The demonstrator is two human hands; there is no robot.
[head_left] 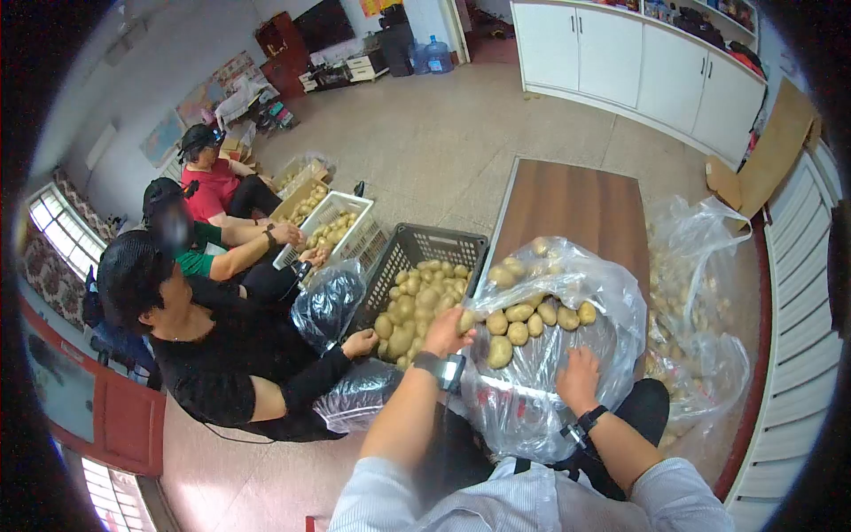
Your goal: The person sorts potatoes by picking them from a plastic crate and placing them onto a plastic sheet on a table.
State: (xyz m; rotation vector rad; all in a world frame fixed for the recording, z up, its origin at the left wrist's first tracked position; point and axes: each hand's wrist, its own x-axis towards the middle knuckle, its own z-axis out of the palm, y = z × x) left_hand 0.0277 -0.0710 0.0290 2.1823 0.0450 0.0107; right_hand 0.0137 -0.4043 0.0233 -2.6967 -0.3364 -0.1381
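Note:
My left hand [446, 334] is closed on a potato [467, 321], at the right edge of the black crate [441, 241], which is heaped with potatoes [424, 303]. Beside it, a clear plastic bag [612, 306] lies spread over the front of the brown table [572, 206] and down over my lap. Several potatoes [547, 313] sit in a loose row in the bag's mouth. My right hand [579, 379] rests on the near part of the bag, its fingers stretched out and holding nothing.
A person in black [226, 355] sits close on my left, one hand [361, 343] at the crate. Two more people sit beyond, by a white crate [359, 206] of potatoes. Full clear bags [696, 310] stand right of the table, near a white door [789, 337].

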